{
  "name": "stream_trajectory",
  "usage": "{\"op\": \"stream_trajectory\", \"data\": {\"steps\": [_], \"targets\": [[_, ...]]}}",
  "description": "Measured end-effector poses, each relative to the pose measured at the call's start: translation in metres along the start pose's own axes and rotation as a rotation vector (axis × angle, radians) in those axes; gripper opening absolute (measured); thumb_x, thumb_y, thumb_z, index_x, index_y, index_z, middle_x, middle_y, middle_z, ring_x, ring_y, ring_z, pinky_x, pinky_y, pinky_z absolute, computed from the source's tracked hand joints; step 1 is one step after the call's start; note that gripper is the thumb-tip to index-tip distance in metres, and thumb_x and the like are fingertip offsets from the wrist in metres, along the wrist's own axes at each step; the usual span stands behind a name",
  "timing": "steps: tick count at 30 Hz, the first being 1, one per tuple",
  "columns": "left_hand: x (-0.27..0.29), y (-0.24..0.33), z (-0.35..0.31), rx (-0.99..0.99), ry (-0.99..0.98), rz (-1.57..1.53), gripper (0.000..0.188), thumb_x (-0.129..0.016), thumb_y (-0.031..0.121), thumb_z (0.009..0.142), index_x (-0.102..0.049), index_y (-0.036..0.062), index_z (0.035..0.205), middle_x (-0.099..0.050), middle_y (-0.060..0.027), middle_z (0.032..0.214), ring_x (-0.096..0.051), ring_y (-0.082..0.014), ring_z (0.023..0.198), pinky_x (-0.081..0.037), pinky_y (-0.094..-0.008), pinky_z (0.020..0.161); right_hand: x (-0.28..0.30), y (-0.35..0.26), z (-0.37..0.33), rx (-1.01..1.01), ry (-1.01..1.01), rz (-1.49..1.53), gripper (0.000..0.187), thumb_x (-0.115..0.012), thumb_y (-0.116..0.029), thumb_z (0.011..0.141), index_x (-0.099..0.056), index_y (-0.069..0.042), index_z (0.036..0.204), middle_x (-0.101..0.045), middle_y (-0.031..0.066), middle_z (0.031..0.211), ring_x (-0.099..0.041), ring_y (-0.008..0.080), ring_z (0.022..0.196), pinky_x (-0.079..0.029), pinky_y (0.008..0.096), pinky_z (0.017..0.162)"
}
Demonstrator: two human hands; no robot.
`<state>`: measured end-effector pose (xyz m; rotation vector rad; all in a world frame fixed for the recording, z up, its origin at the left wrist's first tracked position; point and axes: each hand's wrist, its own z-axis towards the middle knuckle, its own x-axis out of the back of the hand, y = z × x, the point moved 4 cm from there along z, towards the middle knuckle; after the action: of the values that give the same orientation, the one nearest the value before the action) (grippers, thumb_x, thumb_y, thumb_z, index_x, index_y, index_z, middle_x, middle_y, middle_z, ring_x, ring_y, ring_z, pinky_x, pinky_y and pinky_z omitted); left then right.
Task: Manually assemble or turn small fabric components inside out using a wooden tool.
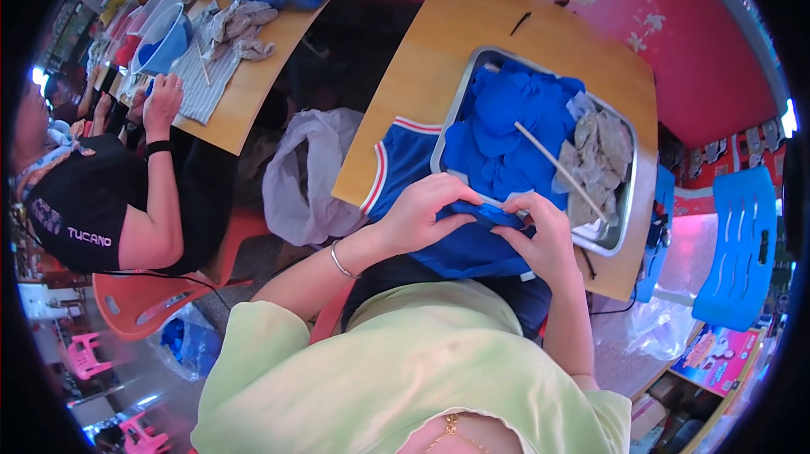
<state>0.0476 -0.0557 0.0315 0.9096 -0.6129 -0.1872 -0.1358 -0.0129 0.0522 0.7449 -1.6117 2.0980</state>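
Observation:
My left hand (429,216) and my right hand (544,239) are together at the near edge of a metal tray (624,230). Between them they pinch a small blue piece (488,215) that looks like thin fabric, thumbs and fingertips closed on its two ends. Many flat blue pieces (510,112) with rounded edges are heaped in the tray. A thin wooden stick (557,167) lies slantwise over the heap and a crumpled greyish bundle (601,150). Dark blue cloth with red and white trim (405,150) spreads under the tray's left side and toward my lap.
The tray stands on a wooden table (439,40). A white sack (312,175) hangs open left of it. Further left a person in black (93,201) works at another table (278,57) holding a tub (164,45). A blue chair (734,243) stands at the right.

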Motion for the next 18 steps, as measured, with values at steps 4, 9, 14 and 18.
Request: {"op": "stream_trajectory", "data": {"steps": [4,9,14,18], "targets": [[-0.008,-0.014,-0.026,0.005,-0.063,0.151,0.027,-0.072,0.005,0.070,-0.062,0.0059,0.095,-0.063,-0.0080,0.085,-0.059,-0.0273,0.081,-0.047,-0.0353,0.070,-0.023,0.011,-0.018,0.022,0.035,-0.056,0.031,-0.078,-0.004,0.063,-0.055,-0.005,0.085,-0.064,0.0072,0.086,-0.060,0.0227,0.074,-0.048,0.0306,0.063],[-0.016,-0.018,-0.031,0.028,-0.069,0.185,0.026,-0.070,0.003,0.071,-0.061,0.0048,0.096,-0.063,-0.0086,0.085,-0.059,-0.0277,0.083,-0.046,-0.0370,0.073,-0.026,0.001,-0.023,0.204,0.106,-0.197,0.021,-0.072,-0.003,0.068,-0.056,-0.005,0.081,-0.065,0.0068,0.089,-0.061,0.0253,0.079,-0.050,0.0311,0.066],[-0.019,-0.013,-0.032,0.001,0.002,0.185,0.022,-0.065,-0.002,0.072,-0.062,0.0043,0.094,-0.059,-0.0092,0.088,-0.059,-0.0270,0.080,-0.047,-0.0348,0.067,-0.027,0.001,-0.036,0.159,0.093,-0.239,0.025,-0.072,-0.005,0.069,-0.064,-0.009,0.092,-0.061,0.0052,0.089,-0.061,0.0239,0.079,-0.050,0.0310,0.065],[-0.020,-0.015,-0.032,-0.020,-0.064,0.194,0.021,-0.064,-0.005,0.072,-0.063,0.0041,0.091,-0.056,-0.0090,0.086,-0.058,-0.0258,0.078,-0.047,-0.0333,0.064,-0.027,-0.004,-0.033,0.121,0.016,-0.275,0.030,-0.072,-0.008,0.069,-0.064,-0.013,0.098,-0.056,0.0043,0.087,-0.060,0.0212,0.074,-0.049,0.0308,0.059]]}}
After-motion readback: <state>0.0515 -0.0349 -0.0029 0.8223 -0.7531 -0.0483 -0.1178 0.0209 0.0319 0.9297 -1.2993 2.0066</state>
